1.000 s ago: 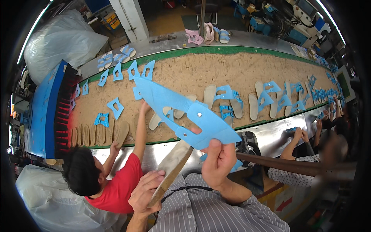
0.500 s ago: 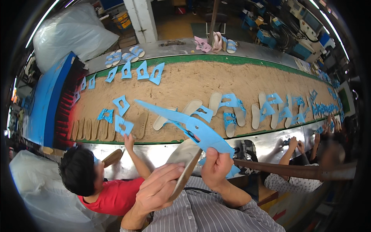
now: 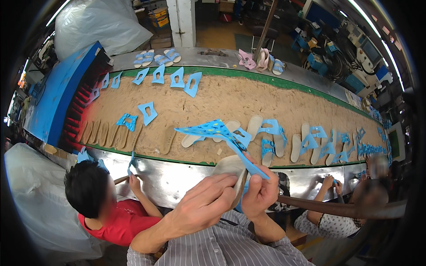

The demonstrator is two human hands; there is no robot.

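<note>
In front of my chest, my left hand (image 3: 205, 199) is closed round a beige sandal sole (image 3: 230, 165), its fingers bent over the near end. Close against it on the right, my right hand (image 3: 261, 191) pinches a blue sandal upper (image 3: 212, 129) between thumb and fingers. The upper's patterned face shows, with small dark and yellow marks, and its long tip points left over the belt. Where the sole and upper meet, my fingers hide whether they are joined.
A tan conveyor belt (image 3: 213, 97) carries soles and blue uppers. At its left end stands a blue housing (image 3: 62, 106) with a red glow. A person in red (image 3: 120, 221) works at left, another (image 3: 330, 221) at right. A brown bar (image 3: 341, 205) juts in beside my right hand.
The upper has turned from its plain blue side to its patterned side, and both hands have drawn closer together. The person in red has pulled a blue upper off the belt toward themselves.
</note>
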